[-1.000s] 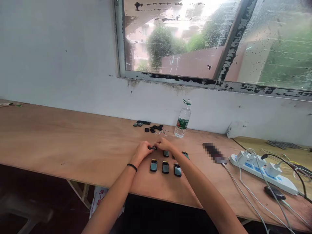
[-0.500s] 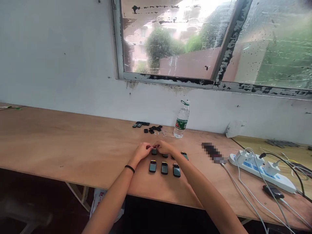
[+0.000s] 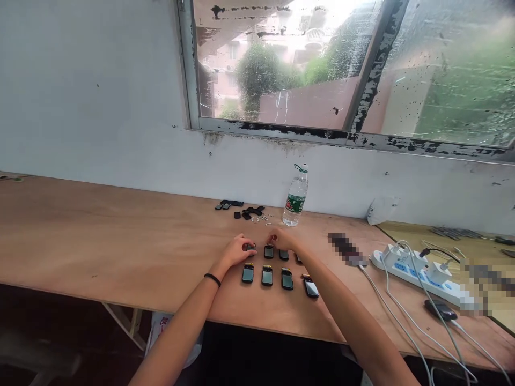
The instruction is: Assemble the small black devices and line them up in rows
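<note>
Several small black devices with glossy screens lie in two rows on the plywood bench (image 3: 120, 241). The front row includes one device (image 3: 248, 273) at the left and one (image 3: 311, 287) at the right. My left hand (image 3: 236, 251), with a black band on its wrist, curls its fingertips onto the leftmost back-row device (image 3: 251, 247). Just to its right lies another device (image 3: 269, 251). My right hand (image 3: 285, 239) hovers behind the back row with its fingers pinched together. What they hold, if anything, is too small to make out.
A pile of loose black parts and small metal bits (image 3: 247, 211) lies near the wall beside a water bottle (image 3: 295, 196). A white power strip (image 3: 418, 273) with plugs and trailing cables sits at the right, with a dark mouse-like object (image 3: 440, 309) in front.
The hands, which met over one small device, have drawn apart. That device now lies in the back row under my left fingertips. The view has drifted right.
</note>
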`<state>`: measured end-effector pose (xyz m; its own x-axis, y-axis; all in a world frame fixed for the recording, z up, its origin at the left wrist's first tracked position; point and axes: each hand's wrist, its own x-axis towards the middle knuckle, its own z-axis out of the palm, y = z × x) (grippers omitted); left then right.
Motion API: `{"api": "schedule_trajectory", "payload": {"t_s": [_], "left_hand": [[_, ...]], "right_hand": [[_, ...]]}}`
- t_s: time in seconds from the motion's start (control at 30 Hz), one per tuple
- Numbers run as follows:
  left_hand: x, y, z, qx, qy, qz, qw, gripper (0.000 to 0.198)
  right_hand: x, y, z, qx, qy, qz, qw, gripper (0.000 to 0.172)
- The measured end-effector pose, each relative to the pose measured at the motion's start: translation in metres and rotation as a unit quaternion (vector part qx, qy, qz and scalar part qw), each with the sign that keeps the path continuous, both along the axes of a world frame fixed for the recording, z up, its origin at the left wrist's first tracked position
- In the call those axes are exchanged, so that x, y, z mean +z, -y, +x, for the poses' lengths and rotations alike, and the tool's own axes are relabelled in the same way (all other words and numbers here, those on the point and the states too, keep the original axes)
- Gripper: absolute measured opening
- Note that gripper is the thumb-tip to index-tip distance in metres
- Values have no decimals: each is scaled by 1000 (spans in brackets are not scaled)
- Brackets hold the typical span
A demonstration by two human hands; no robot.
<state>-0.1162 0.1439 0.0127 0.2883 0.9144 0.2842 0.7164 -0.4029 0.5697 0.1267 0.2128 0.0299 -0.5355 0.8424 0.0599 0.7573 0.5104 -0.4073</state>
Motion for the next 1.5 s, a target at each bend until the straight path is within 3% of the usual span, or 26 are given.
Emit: {"api": "schedule_trajectory", "payload": {"t_s": [0.27,0.53,0.7,0.87,1.03,1.23,1.5], "left_hand": [[11,4,-4,-14,4,-32,999,33],[2,-2,-3,9,42,-63,997,26],[1,-5,-4,12,28,-57,998,26],[10,0,-7,18,3,-7,1000,22],[22,7,27,30,-39,65,997,24],[31,4,83,34,-206,42,977,36],[24,3,72,11,-169,18,985,12]], "right_hand": [[0,4,6,9,-16,-4,1000,32],[-11,0,18,12,-8,14,1000,40],[-9,5,22,-3,-100,69,993,35],[-3,14,25,-1,-205,81,975,28],[-2,18,24,-22,-232,66,970,22],[-8,15,23,-38,-265,59,962,19],[-22,14,20,-46,-249,36,967,15]]}}
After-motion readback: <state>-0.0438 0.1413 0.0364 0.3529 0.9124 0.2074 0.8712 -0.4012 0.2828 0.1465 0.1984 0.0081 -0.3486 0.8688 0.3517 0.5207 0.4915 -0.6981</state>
